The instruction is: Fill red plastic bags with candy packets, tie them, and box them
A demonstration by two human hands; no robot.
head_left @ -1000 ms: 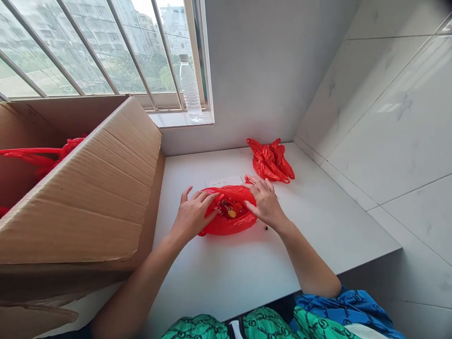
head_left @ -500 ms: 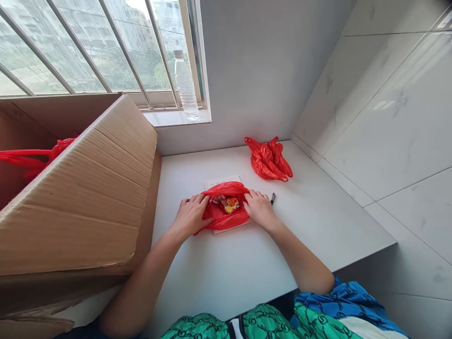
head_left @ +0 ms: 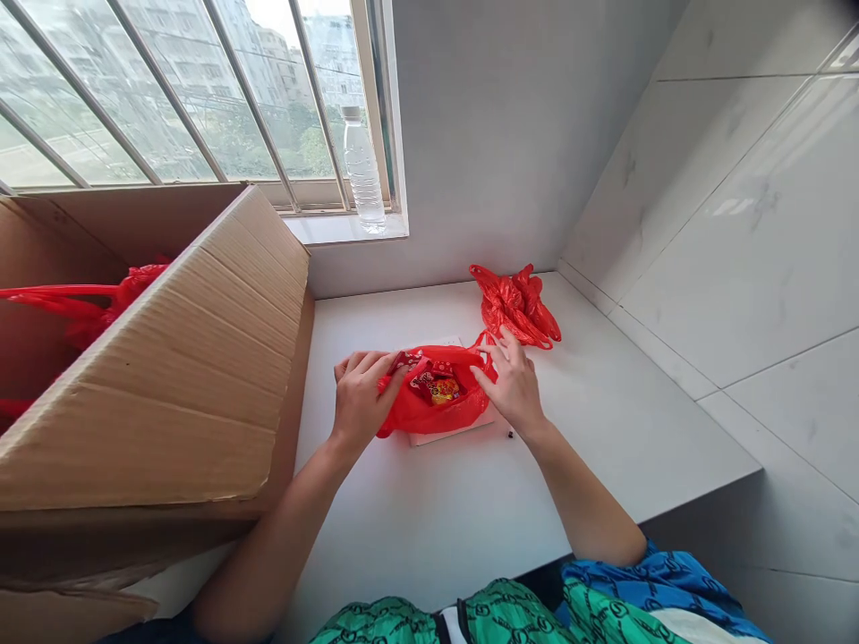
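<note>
A red plastic bag lies on the white counter over a sheet of paper. Small colourful packets show inside its open mouth. My left hand is closed on the bag's left edge, its fingers pinching the plastic. On the other side my right hand grips the bag's right edge and handle loop, fingers curled round the plastic. The bag's mouth is held apart between the two hands.
A second red bag, tied up, sits at the back of the counter. A large open cardboard box with more red bags inside fills the left. A clear plastic bottle stands on the window sill. Tiled wall rises on the right.
Both hands have shifted from pressing on the bag to gripping its edges and lifting them slightly. The bag's mouth now stands more upright between the hands.
</note>
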